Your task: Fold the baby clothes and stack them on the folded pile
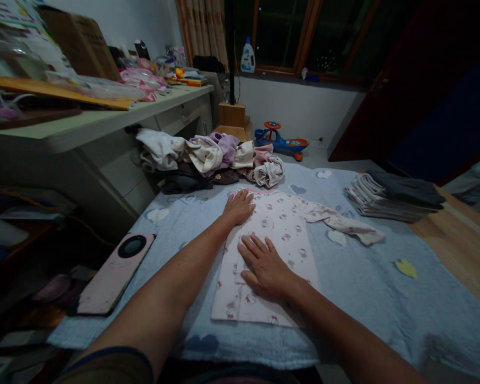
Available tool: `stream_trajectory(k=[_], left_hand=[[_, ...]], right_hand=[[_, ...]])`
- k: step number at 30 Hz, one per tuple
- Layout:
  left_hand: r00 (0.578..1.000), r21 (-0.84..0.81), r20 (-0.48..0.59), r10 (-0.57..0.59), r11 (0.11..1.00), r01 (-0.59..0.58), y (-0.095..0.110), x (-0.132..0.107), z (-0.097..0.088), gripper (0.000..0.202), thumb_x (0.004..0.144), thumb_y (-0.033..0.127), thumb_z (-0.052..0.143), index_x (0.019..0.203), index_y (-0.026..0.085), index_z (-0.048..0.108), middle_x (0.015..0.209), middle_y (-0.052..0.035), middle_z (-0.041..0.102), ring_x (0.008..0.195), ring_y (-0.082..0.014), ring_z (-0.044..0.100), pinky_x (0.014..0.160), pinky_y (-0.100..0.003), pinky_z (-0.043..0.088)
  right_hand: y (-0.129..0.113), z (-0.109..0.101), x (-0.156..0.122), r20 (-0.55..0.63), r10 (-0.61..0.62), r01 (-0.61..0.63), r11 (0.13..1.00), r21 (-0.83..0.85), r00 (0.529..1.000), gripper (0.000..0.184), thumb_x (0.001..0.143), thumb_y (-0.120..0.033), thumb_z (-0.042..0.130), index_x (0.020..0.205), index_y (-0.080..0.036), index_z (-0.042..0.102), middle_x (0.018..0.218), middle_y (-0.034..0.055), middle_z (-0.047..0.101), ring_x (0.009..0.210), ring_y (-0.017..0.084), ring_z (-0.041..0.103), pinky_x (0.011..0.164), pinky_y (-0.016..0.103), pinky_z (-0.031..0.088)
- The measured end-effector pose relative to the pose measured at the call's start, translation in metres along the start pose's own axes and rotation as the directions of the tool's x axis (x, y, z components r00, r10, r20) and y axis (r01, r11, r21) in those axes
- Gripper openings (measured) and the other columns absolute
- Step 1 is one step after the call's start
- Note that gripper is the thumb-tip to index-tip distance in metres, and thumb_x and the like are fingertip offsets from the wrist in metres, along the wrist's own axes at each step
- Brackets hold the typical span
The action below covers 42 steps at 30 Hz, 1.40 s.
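A white long-sleeved child's shirt point(280, 224) with a small pink character print lies flat on a blue patterned bed cover point(368, 288). Its right-hand sleeve stretches out to the side, while the left side is folded in over the body. My left hand point(239, 207) lies flat with fingers stretched near the shirt's pink neckline. Lower down, my right hand point(264, 266) rests palm-down on the folded-in part, fingers spread. Neither hand grips anything.
Crumpled clothes point(208, 154) are heaped at the far edge. A folded stack of clothes point(392, 194) stands at the right. A pink phone-like object point(114, 274) lies at the left, near a cluttered desk point(104, 120). Beyond is a blue ride-on toy point(280, 141).
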State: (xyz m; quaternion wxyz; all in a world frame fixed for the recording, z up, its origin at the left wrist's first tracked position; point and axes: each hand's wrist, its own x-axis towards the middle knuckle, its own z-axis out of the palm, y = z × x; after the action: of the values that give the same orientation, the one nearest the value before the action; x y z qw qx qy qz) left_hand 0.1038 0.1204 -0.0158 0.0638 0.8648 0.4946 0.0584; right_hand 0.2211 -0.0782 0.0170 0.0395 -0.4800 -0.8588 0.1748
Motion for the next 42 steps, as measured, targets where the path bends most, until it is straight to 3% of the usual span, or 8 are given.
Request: stream_trajectory(k=[5,10,17,21,26,32,37,42], left_hand=[[0.999,0.005,0.033,0.016,1.0,-0.016,-0.002,-0.002,-0.005,0.059,0.1,0.046,0.029,0.151,0.017,0.032,0.162,-0.0145,0.021,0.15,-0.028,0.016,0.119,-0.053,0.016],[0.999,0.035,-0.026,0.042,0.999,-0.041,0.0,-0.028,-0.009,0.065,0.1,0.05,0.028,0.154,0.014,0.024,0.163,-0.0147,0.017,0.151,-0.0274,0.014,0.12,-0.05,0.013],[0.992,0.022,0.068,0.105,0.994,-0.107,0.002,-0.058,-0.007,0.062,0.1,0.049,0.027,0.152,0.016,0.029,0.163,-0.0117,0.022,0.15,-0.0244,0.019,0.118,-0.048,0.023],[0.994,0.026,0.055,0.092,0.995,-0.094,0.001,-0.052,-0.006,0.062,0.099,0.051,0.028,0.152,0.018,0.029,0.162,-0.0118,0.023,0.15,-0.0257,0.019,0.117,-0.051,0.023],[0.998,0.021,0.034,0.048,0.999,-0.048,-0.001,-0.029,-0.006,0.062,0.099,0.052,0.028,0.151,0.018,0.031,0.162,-0.0136,0.024,0.149,-0.027,0.022,0.116,-0.05,0.023],[1.0,0.006,0.019,0.007,1.0,-0.007,-0.002,-0.016,-0.008,0.059,0.1,0.049,0.028,0.15,0.018,0.032,0.162,-0.0133,0.024,0.149,-0.0279,0.021,0.117,-0.05,0.021],[0.999,-0.005,0.031,0.013,1.0,-0.013,0.001,-0.04,-0.013,0.056,0.101,0.046,0.027,0.149,0.018,0.033,0.162,-0.0147,0.024,0.149,-0.0268,0.023,0.115,-0.049,0.026],[0.993,-0.013,0.064,0.097,0.995,-0.096,0.009,-0.089,-0.013,0.058,0.1,0.047,0.03,0.151,0.02,0.031,0.163,-0.0128,0.021,0.15,-0.0284,0.018,0.117,-0.051,0.023]], right_hand=[[-0.012,-0.005,-0.016,0.053,-0.081,0.076,0.994,0.078,0.995,0.054,0.099,-0.042,0.041,0.151,-0.028,0.035,0.162,0.0051,0.023,0.15,0.033,0.013,0.116,0.066,0.007],[-0.026,0.002,-0.032,0.067,-0.122,0.112,0.984,0.14,0.99,0.068,0.098,-0.05,0.042,0.156,-0.02,0.023,0.163,0.0094,0.018,0.151,0.027,0.013,0.121,0.054,0.008],[-0.029,0.009,-0.037,0.061,-0.134,0.127,0.986,0.107,0.989,0.074,0.095,-0.056,0.046,0.156,-0.021,0.022,0.163,0.0101,0.016,0.151,0.028,0.012,0.121,0.053,0.007],[-0.031,0.003,-0.041,0.045,-0.135,0.127,0.982,0.141,0.99,0.067,0.097,-0.054,0.043,0.155,-0.024,0.028,0.162,0.0086,0.023,0.15,0.03,0.015,0.12,0.056,0.01],[-0.031,0.004,-0.046,-0.022,-0.107,0.11,0.967,0.23,0.994,0.057,0.101,-0.036,0.038,0.155,-0.018,0.027,0.16,0.0108,0.029,0.149,0.021,0.021,0.122,0.048,0.013],[-0.029,0.013,-0.043,-0.076,-0.046,0.063,0.972,0.225,0.996,0.058,0.094,-0.026,0.047,0.15,-0.016,0.036,0.158,0.0111,0.033,0.147,0.021,0.027,0.121,0.046,0.02],[-0.018,0.013,-0.036,-0.215,-0.03,0.092,0.955,0.282,0.976,0.04,0.095,-0.022,0.044,0.133,-0.018,0.056,0.146,0.0121,0.051,0.134,0.02,0.047,0.112,0.041,0.038],[-0.011,0.016,-0.031,-0.3,0.006,0.055,0.979,0.197,0.954,0.032,0.09,-0.017,0.052,0.119,-0.017,0.064,0.138,0.0141,0.057,0.129,0.024,0.051,0.11,0.044,0.04]])
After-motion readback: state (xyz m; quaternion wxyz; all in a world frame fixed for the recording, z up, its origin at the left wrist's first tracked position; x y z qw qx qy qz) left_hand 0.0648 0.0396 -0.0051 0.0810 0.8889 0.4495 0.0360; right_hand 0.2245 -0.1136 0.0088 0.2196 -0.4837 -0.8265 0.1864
